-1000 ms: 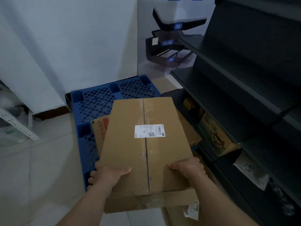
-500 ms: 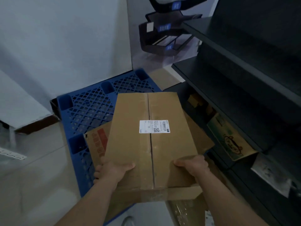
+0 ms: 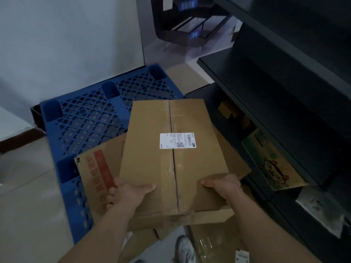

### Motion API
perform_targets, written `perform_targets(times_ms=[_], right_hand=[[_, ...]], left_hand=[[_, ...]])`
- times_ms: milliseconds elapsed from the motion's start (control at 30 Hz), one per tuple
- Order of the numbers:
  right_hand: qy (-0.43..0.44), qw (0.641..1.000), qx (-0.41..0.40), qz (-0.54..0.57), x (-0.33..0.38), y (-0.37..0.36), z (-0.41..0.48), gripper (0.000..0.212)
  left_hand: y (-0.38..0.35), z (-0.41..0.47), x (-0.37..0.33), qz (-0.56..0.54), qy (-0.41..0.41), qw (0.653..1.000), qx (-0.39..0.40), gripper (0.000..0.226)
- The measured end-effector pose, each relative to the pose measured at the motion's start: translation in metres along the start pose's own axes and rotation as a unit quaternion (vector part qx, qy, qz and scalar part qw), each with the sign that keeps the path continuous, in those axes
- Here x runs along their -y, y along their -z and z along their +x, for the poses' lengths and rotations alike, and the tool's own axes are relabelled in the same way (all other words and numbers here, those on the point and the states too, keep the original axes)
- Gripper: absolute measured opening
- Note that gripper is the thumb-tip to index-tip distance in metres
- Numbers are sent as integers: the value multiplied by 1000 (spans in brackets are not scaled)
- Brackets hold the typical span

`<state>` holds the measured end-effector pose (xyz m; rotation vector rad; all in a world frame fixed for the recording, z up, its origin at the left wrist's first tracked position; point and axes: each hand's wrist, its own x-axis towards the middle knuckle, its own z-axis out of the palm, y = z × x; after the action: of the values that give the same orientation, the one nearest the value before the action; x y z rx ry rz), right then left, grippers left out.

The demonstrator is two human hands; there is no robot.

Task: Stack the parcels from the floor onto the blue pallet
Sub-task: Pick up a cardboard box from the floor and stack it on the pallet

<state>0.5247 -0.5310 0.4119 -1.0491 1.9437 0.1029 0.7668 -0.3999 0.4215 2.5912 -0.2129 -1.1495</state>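
Both our hands clasp the parcel at its near corners, left hand at seven o'clock, right hand at five. We should lower it level, square onto the box on the pallet.

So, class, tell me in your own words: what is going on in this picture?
A person grips a labelled box by its near corners, left hand on one, right hand on the other. They hold it over the pallet, above a red-printed box that already lies there. Whether the two boxes touch cannot be told. Dark shelves stand to the right.
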Motion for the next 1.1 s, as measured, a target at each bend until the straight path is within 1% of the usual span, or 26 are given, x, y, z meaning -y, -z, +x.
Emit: perform_targets(times_ms=[67,200,300,400,500,633,767,833,967,1100], right_hand=[[9,1000,5,-15,6,7,16,153],[22,998,1,-53,14,28,54,133],[34,997,13,-65,16,39,77,123],[58,997,33,-47,14,41,97,133],[68,997,26,-28,8,40,111,135],[65,998,21,17,-6,31,118,132],[50,997,23,58,-15,21,116,128],[40,997,18,68,-17,19,115,125],[26,996,10,84,-24,15,116,128],[17,997,9,80,-28,22,121,126]], left_hand=[[-15,3,-9,-6,10,1000,-9,136],[-50,4,-25,-32,31,999,-20,134],[-75,3,-34,-58,43,997,-21,130],[-96,6,-39,-81,40,996,-24,127],[-108,13,-42,-76,36,996,-37,129],[-104,23,-46,-57,1,998,-40,129],[-94,31,-58,-7,-23,998,-50,126],[-93,34,-61,9,-30,999,-43,126],[-94,40,-62,14,-45,999,-27,123],[-98,36,-69,19,-79,996,-30,118]])
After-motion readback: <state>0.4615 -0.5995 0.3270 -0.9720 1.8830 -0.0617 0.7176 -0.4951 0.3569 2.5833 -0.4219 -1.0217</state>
